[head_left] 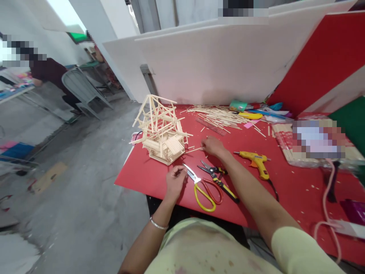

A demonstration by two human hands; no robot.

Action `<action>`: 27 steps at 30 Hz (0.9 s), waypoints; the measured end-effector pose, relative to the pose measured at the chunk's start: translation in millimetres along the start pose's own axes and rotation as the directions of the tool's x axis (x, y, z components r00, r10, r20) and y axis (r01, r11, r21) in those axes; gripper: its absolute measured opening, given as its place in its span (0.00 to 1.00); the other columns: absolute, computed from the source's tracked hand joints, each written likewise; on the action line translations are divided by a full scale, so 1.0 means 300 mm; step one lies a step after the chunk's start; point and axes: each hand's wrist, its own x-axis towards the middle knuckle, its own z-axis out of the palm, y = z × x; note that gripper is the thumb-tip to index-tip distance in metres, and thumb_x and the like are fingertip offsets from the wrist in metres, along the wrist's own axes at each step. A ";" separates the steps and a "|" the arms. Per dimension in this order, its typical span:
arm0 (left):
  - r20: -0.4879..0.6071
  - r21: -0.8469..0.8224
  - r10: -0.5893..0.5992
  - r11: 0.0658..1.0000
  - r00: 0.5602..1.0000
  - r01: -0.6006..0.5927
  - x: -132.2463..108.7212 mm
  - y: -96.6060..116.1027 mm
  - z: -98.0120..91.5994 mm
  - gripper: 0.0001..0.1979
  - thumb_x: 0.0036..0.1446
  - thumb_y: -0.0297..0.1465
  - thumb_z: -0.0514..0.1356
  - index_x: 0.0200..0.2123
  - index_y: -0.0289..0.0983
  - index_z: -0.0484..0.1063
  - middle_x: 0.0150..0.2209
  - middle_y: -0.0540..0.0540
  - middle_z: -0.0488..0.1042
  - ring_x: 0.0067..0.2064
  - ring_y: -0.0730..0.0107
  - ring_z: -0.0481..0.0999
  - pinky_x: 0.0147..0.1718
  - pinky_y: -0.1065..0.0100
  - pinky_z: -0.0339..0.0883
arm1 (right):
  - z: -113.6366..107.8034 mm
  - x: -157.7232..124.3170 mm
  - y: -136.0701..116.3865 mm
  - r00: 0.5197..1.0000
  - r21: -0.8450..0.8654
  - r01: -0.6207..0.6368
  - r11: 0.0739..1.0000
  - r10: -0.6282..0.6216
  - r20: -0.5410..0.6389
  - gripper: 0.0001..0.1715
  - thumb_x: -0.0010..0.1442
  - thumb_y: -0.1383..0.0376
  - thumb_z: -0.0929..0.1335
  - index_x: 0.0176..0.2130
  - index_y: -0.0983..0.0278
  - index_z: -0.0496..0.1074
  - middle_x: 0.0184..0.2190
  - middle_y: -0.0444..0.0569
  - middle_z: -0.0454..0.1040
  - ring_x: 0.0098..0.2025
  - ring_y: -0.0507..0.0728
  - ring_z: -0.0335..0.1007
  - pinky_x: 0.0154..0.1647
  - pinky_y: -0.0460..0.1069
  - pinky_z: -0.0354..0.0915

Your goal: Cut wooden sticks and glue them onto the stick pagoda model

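A small house-like frame of thin wooden sticks (162,133) stands at the left of the red table (242,140). My right hand (212,146) is closed on the end of a thin stick (194,150) that points toward the frame's base. Just in front of the frame, my left hand (176,179) has its fingers pinched together; anything between them is too small to make out. Scissors with one yellow and one red handle (203,190) lie right beside my left hand. Black and yellow cutters (219,180) rest beneath my right forearm.
A yellow glue gun (256,161) with a cord lies right of my right arm. Loose sticks (222,116) are heaped at the back, near a yellow cutter knife (251,115). Bagged sticks (282,142) lie at the right. A seated person (51,74) is far left.
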 end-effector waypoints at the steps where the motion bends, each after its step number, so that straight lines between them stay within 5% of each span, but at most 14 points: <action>1: 0.003 0.001 0.002 1.000 1.000 -0.002 0.000 -0.001 -0.003 0.13 0.53 0.40 0.66 0.32 0.34 0.76 0.20 0.52 0.70 0.19 0.79 0.64 0.20 0.75 0.60 | -0.005 -0.001 0.000 1.000 -0.005 0.016 1.000 -0.016 0.011 0.16 0.61 0.56 0.69 0.42 0.64 0.76 0.46 0.58 0.75 0.47 0.59 0.70 0.43 0.48 0.62; 4: 0.021 0.009 0.030 1.000 0.999 -0.030 0.003 -0.004 -0.002 0.12 0.53 0.39 0.65 0.32 0.34 0.76 0.22 0.51 0.71 0.21 0.79 0.65 0.21 0.75 0.61 | -0.030 -0.070 0.015 0.999 -0.019 0.045 0.999 -0.045 -0.003 0.14 0.61 0.59 0.69 0.39 0.68 0.76 0.45 0.62 0.75 0.49 0.62 0.69 0.45 0.49 0.61; 9: 0.070 -0.047 -0.003 0.999 0.998 0.006 0.003 0.009 0.036 0.13 0.53 0.40 0.66 0.30 0.34 0.76 0.21 0.51 0.70 0.20 0.78 0.65 0.21 0.74 0.61 | -0.059 -0.348 0.073 0.994 0.028 0.000 1.000 0.003 -0.105 0.16 0.67 0.58 0.61 0.40 0.65 0.73 0.37 0.57 0.78 0.40 0.61 0.73 0.40 0.50 0.63; 12: 0.110 -0.138 -0.043 0.989 0.993 0.058 -0.015 0.030 0.059 0.15 0.54 0.41 0.66 0.31 0.33 0.77 0.22 0.50 0.71 0.19 0.80 0.64 0.19 0.76 0.58 | -0.028 -0.493 0.053 0.982 0.542 0.139 0.829 -0.047 -0.181 0.17 0.66 0.53 0.62 0.38 0.61 0.73 0.34 0.48 0.79 0.35 0.56 0.74 0.37 0.47 0.65; 14: 0.092 -0.181 -0.039 0.982 0.995 0.055 -0.033 0.046 0.061 0.16 0.54 0.42 0.65 0.33 0.33 0.78 0.22 0.50 0.71 0.19 0.81 0.63 0.18 0.76 0.55 | 0.009 -0.543 -0.006 0.975 0.707 0.165 0.687 -0.006 -0.221 0.19 0.65 0.51 0.63 0.40 0.60 0.75 0.36 0.47 0.80 0.37 0.56 0.75 0.40 0.47 0.67; 17: -0.006 -0.213 -0.017 0.977 1.000 0.016 -0.053 0.072 0.040 0.16 0.54 0.42 0.65 0.35 0.33 0.79 0.18 0.52 0.67 0.18 0.81 0.61 0.18 0.77 0.53 | 0.060 -0.558 -0.133 0.965 0.778 0.232 0.583 -0.040 -0.258 0.18 0.64 0.53 0.64 0.41 0.60 0.77 0.39 0.48 0.80 0.40 0.56 0.75 0.44 0.49 0.67; 21: -0.145 -0.224 0.007 0.974 0.989 -0.040 -0.047 0.116 -0.009 0.15 0.53 0.40 0.66 0.36 0.33 0.79 0.17 0.54 0.64 0.18 0.82 0.60 0.18 0.77 0.53 | 0.091 -0.539 -0.281 0.955 0.832 0.297 0.469 -0.166 -0.248 0.20 0.66 0.54 0.63 0.33 0.63 0.76 0.28 0.46 0.76 0.31 0.53 0.71 0.36 0.46 0.65; 27: -0.201 -0.196 0.032 0.978 0.979 -0.072 -0.004 0.169 -0.040 0.12 0.52 0.39 0.66 0.29 0.35 0.74 0.19 0.54 0.67 0.18 0.81 0.63 0.18 0.76 0.57 | 0.073 -0.506 -0.374 0.958 0.892 0.286 0.349 -0.090 -0.272 0.21 0.66 0.54 0.63 0.28 0.63 0.71 0.22 0.41 0.68 0.23 0.50 0.63 0.27 0.44 0.60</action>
